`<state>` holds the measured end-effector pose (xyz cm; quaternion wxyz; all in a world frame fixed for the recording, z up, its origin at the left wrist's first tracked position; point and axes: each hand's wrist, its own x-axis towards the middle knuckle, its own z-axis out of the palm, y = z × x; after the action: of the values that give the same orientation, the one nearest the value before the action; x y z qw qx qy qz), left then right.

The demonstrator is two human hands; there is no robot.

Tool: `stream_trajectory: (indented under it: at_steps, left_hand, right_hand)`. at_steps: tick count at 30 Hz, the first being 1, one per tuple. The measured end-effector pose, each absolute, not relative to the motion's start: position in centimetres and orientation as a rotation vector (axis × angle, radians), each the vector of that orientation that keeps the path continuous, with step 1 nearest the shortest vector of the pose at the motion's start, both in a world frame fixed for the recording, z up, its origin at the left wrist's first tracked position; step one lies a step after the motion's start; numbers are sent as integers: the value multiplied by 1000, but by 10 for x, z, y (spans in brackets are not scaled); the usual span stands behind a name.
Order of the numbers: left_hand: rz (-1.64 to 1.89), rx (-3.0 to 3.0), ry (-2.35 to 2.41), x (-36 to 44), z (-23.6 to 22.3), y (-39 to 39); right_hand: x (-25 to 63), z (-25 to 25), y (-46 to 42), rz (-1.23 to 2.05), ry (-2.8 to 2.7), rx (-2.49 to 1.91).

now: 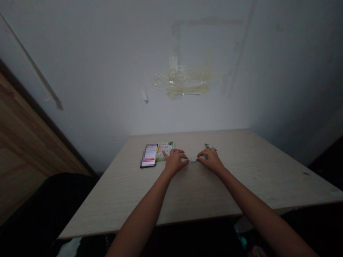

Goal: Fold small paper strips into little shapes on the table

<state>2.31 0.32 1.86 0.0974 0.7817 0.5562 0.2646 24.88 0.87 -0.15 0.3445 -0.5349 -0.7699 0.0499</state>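
Observation:
Between my hands, just above or on the tabletop, is a small whitish strip with coloured marks (193, 160), which looks like folded or twisted paper. My left hand (177, 161) is closed in a pinch at the strip's left end. At its right end, the thumb and fingertips of my right hand (211, 160) pinch it too. The fingers cover both ends of the strip. A printed leaflet (164, 147) with a green edge lies behind and left of my left hand. Just beyond my right hand is a small green and white folded piece (210, 146).
A smartphone (149, 155) with a lit, blurred-out screen lies against the leaflet's left side. The pale wooden table (268, 171) meets a wall bearing peeling clear tape (184, 82). A dark rounded object (53, 200) stands at the left, beside wooden boards (18, 135).

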Motion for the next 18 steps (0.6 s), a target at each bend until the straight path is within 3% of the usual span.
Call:
stream_trajectory:
  at_steps: [18]
  left_hand:
    - [801,2212,1765,33,18,1]
  right_hand:
    - [246,-7,14,155,-2004,-1473]
